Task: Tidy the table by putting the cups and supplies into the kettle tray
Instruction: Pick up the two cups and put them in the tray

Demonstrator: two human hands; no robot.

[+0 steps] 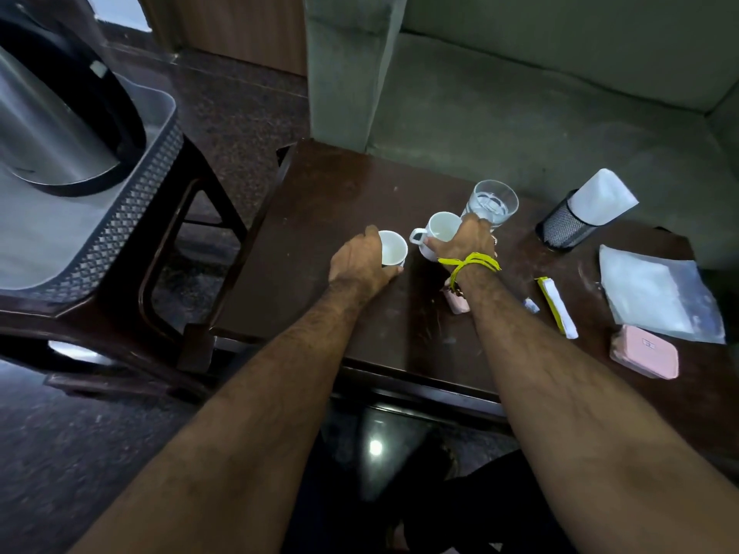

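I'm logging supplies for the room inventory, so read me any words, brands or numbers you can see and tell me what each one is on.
No text can be read here.
Pink case: a small mark on its lid, too blurred to read.
Yellow sachet: no legible print.
Small sachet: too small to tell.
White cups, glass, kettle: no markings visible.

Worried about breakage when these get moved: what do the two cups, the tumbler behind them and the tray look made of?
The two cups, left cup and right cup, look like glazed white ceramic: opaque, smooth, thick-rimmed. The tumbler looks like clear glass; the table shows through it. The tray seems moulded grey plastic with a woven-pattern wall, though the material is not certain.
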